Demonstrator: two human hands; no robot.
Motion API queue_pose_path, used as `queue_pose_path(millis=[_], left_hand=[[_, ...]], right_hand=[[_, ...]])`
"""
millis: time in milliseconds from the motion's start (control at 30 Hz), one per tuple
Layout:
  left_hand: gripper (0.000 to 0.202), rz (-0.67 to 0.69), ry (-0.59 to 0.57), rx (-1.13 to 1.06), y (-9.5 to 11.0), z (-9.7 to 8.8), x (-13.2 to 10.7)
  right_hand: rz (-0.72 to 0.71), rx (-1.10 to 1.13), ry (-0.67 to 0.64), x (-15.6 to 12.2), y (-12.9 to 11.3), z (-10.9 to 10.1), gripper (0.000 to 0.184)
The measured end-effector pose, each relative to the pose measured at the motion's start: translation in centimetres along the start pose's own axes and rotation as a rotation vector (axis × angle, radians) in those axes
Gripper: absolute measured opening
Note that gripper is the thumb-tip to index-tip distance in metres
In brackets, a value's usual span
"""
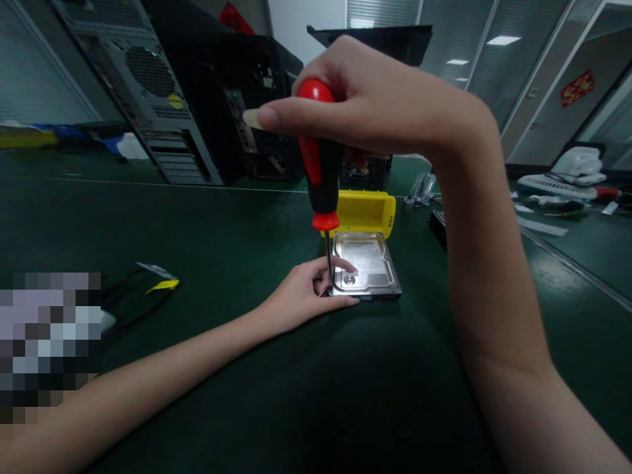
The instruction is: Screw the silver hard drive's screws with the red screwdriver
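My right hand (355, 99) is wrapped round the red and black handle of a screwdriver (320, 178), which stands nearly upright. Its shaft runs down to the near left corner of a silver hard drive (368, 260); whether the tip sits in a screw is too small to tell. The drive lies flat on the dark green table (222, 243). From the left, my left hand (303, 289) grips the drive's near left side, a finger reaching over its top and the thumb along the front edge. Directly behind the drive is an open yellow case (365, 210).
Computer towers (162, 85) stand along the back. A cable with a yellow tag (165, 285) lies at left. A dark box-shaped part (437, 227) sits partly behind my right forearm. Clear plastic wrapping (422, 187) and a white power strip (557, 186) are farther right.
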State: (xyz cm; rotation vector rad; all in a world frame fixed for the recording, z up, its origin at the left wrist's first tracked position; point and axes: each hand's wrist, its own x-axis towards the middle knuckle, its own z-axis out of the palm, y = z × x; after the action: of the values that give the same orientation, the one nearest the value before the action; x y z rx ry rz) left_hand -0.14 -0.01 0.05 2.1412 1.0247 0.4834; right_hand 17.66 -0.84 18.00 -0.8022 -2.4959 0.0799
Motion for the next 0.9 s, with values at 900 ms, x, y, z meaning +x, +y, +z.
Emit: queue_pose_path(millis=[900], left_hand=[[0.060, -0.021, 0.012, -0.009, 0.37, -0.03, -0.04]], right_hand=[[0.033, 0.122, -0.008, 0.08, 0.12, 0.04, 0.030]])
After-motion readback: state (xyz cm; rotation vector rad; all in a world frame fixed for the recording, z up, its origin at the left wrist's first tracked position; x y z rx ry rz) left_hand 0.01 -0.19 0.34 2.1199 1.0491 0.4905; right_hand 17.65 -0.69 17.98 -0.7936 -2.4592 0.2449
